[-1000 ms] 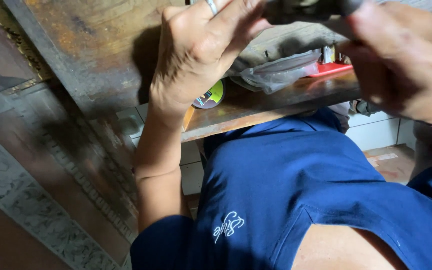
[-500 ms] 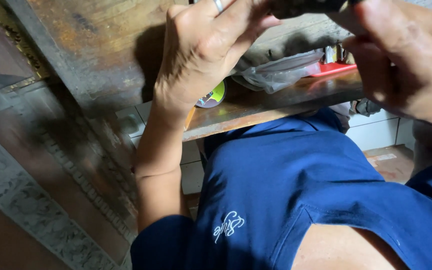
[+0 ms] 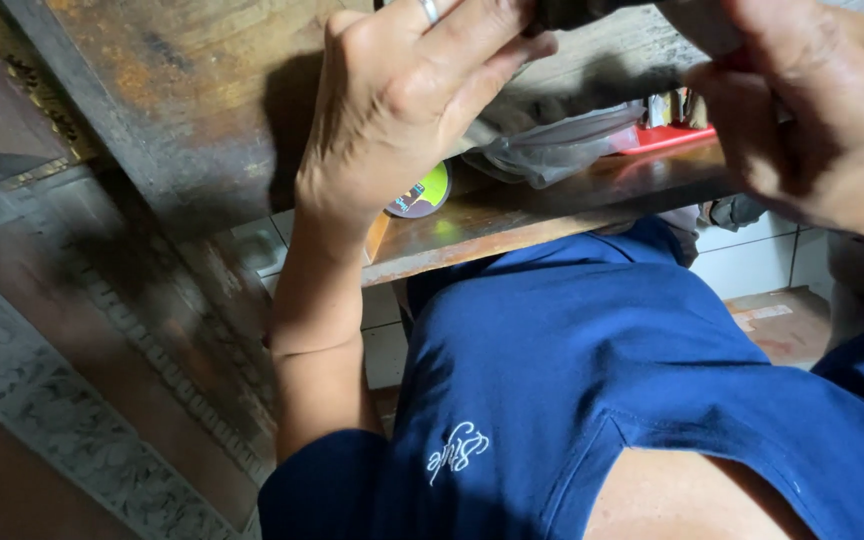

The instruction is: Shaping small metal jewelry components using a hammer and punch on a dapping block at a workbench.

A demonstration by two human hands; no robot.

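A worn wooden bench (image 3: 552, 205), scuffed and rust-stained, fills the upper half of the view, with patterned stone tiles (image 3: 82, 440) sloping away at eight o'clock. A dark blue cotton shirt (image 3: 592, 380) covers the lower right. At twelve o'clock the left hand (image 3: 407, 100), a silver ring on one finger, curls its fingertips around a dark object (image 3: 577, 12) cut off by the top edge; its kind cannot be told. At two o'clock the right hand (image 3: 817, 110) pinches that same object from the other side. Behind the hands a crumpled grey plastic bag (image 3: 552, 150) lies on the bench beside a flat red tray (image 3: 667, 138). A small round tin with a green lid (image 3: 422, 192) sits at the left wrist.
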